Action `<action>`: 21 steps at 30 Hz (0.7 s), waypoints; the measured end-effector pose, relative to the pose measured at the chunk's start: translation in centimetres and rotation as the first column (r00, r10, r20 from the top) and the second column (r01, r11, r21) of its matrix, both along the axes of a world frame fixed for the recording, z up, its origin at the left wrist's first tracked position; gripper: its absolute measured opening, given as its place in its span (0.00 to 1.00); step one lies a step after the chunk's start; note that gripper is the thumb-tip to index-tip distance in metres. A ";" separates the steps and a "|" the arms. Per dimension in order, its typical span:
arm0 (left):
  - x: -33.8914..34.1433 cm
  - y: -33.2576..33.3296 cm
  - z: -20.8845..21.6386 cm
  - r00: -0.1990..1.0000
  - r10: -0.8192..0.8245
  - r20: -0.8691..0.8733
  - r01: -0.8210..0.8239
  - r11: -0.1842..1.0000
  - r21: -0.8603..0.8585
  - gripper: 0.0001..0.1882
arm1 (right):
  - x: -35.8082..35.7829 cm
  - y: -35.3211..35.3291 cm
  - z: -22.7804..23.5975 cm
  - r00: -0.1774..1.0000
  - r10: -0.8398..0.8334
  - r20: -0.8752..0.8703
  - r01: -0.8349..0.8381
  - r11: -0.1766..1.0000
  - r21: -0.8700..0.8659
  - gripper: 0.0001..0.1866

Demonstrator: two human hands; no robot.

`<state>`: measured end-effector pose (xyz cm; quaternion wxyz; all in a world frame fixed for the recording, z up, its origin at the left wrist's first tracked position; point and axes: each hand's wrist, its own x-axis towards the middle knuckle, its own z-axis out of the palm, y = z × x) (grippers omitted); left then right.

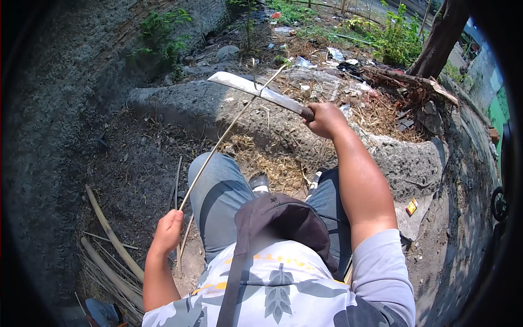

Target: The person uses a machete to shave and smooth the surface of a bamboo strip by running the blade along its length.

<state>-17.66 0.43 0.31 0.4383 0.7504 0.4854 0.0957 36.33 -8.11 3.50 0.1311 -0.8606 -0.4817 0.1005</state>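
My right hand (328,121) is closed around the dark handle of a machete (231,80), held out ahead of me. Its long pale blade points left and crosses a thin stick (222,137) near the stick's far end. The lower end of that stick is pinched in my left hand (166,233), low on the left. From there it slants up and right, past my left knee. A narrow curved sliver stands up by the blade at the crossing; whether it is joined to the stick I cannot tell.
A low rough concrete ledge (392,163) runs across in front of my knees. Long poles and thin strips (111,234) lie on the ground at left, beside a stone wall (71,87). Litter, dry grass and a tree trunk (440,41) are beyond the ledge. A black bag (289,218) rests at my waist.
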 end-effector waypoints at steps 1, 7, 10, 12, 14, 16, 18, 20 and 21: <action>-0.3 0.1 -0.4 1.000 0.016 0.014 -0.016 1.000 0.001 0.23 | -0.1 0.2 -0.2 1.000 0.000 -0.001 0.000 1.000 -0.001 0.16; 1.2 0.0 -0.9 0.997 -0.002 0.077 0.001 1.000 0.011 0.23 | -0.3 0.1 -0.8 0.909 0.099 -0.406 -0.025 0.983 0.184 0.18; 1.9 0.3 -0.9 0.998 -0.008 0.069 0.006 1.000 0.020 0.23 | -0.6 -0.2 -0.3 0.959 0.146 -0.244 -0.118 0.985 0.128 0.17; 2.2 0.5 -1.1 0.998 -0.009 0.065 0.007 1.000 0.030 0.24 | -1.3 -0.6 0.2 0.974 0.191 -0.120 -0.182 0.980 0.077 0.15; 2.3 0.5 -1.3 0.999 0.002 0.040 -0.004 0.999 0.047 0.24 | -2.6 -0.3 0.7 0.967 0.240 -0.080 -0.240 0.971 0.011 0.13; 2.9 0.2 -1.0 0.999 0.033 -0.016 -0.032 0.997 0.066 0.24 | -3.7 0.0 0.7 0.939 0.344 0.015 -0.344 0.939 -0.003 0.11; 3.6 0.1 -0.6 1.000 0.004 -0.002 -0.004 0.996 0.088 0.24 | -4.6 0.5 0.6 0.913 0.401 0.072 -0.402 0.916 0.000 0.10; 4.2 -0.4 0.1 1.000 -0.015 -0.014 0.017 0.994 0.111 0.24 | -4.9 0.4 0.9 0.910 0.405 0.089 -0.406 0.914 -0.006 0.10; 4.1 -0.3 0.1 1.000 -0.001 -0.010 0.002 0.993 0.115 0.24 | -5.1 0.6 1.1 0.905 0.411 0.105 -0.412 0.911 -0.013 0.10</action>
